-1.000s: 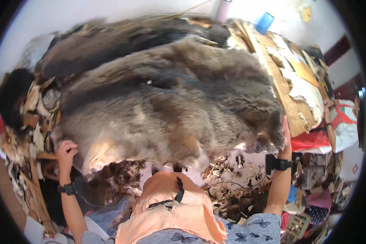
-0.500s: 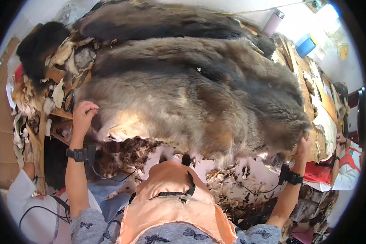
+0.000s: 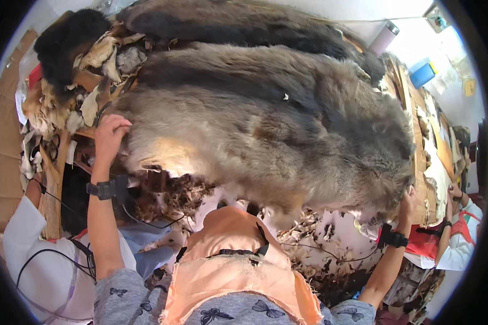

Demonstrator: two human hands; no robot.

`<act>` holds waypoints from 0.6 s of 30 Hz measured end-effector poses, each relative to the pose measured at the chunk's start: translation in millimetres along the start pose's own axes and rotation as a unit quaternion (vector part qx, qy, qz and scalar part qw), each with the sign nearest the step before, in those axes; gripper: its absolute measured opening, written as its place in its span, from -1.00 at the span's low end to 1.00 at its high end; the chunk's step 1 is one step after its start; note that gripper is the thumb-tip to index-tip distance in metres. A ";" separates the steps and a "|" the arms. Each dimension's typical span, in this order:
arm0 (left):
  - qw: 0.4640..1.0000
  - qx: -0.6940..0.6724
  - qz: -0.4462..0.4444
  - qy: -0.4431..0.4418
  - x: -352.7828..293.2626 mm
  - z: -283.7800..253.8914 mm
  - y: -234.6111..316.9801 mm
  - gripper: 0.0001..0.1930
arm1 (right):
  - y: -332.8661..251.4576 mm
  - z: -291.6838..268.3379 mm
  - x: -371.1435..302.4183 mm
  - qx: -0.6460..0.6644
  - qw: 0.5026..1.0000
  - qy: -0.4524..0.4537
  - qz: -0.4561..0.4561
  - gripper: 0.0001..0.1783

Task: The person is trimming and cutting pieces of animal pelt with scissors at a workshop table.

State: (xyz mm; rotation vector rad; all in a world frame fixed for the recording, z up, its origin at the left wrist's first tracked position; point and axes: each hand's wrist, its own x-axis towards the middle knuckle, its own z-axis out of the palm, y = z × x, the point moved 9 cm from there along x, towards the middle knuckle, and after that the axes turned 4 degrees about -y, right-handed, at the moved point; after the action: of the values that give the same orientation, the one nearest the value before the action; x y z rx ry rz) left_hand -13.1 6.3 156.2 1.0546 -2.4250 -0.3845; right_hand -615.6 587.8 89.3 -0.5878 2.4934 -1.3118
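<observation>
A large grey-brown fur pelt (image 3: 265, 130) with a dark band lies hair side up across the table in front of me, its near edge hanging over. My left hand (image 3: 111, 135) pinches its left edge between thumb and fingers. At the near right corner my right hand (image 3: 408, 205) is closed on the pelt's edge. A pale tan patch shows on the fur's near left part, and a small white scrap (image 3: 286, 97) lies on top. The fingertips of the right hand are partly hidden by fur.
Behind lies another dark pelt (image 3: 233, 24). Hide scraps (image 3: 106, 57) and black fur (image 3: 70, 46) heap at the left. A pinkish flask (image 3: 384, 38) and a blue container (image 3: 422, 75) stand at the far right. Co-workers' arms (image 3: 27, 233) show at both sides; fur scraps (image 3: 309, 233) litter the floor.
My view has shifted, so the scene sits farther right. The pelt's near edge hangs differently, its folds smoother. Both hands keep their places at its two ends.
</observation>
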 end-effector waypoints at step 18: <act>0.996 0.023 0.011 0.081 -50.2 0.3 60.1 -0.89 | 43.1 -8.2 -36.0 -0.240 0.966 0.071 0.067 -0.81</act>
State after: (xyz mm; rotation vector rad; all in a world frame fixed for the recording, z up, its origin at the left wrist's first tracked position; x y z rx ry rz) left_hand -20.1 83.7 166.3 1.0353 -2.3091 -0.2269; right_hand -597.0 632.5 59.7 -0.4206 2.9297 -0.7207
